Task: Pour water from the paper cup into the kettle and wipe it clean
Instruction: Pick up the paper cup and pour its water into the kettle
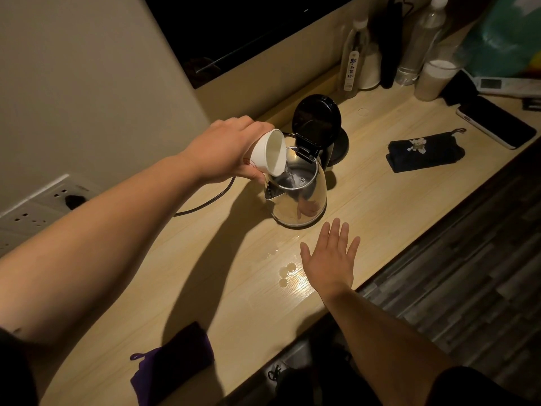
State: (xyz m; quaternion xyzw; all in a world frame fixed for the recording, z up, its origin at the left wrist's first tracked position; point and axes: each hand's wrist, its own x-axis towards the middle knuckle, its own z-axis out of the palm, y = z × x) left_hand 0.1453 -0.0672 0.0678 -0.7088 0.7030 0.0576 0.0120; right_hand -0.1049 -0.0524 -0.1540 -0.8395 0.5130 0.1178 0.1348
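The left hand (225,148) is wrapped around the paper cup (270,152), tipping it well over so its mouth hangs above the open top of the kettle (298,194); a thin stream of water appears to fall from the rim into the steel body, though the dim light makes it hard to be sure. The right hand (330,256) hovers open and flat, fingers spread, holding nothing, just in front of the kettle near the front edge of the desk (380,183).

The kettle stands toward the middle of the desk, its black lid (317,121) flipped up at the back, its cord (210,197) running off toward the wall sockets (38,206) on the left. Small water drops (285,272) lie on the wood beside the right hand. A purple cloth (172,361) rests at the near edge, well apart from the kettle.

To pour well, keep the cup's lip over the opening, tilt further only gradually, and let the last of it drain before lifting away. The cloth looks the likely tool for the drops afterwards.
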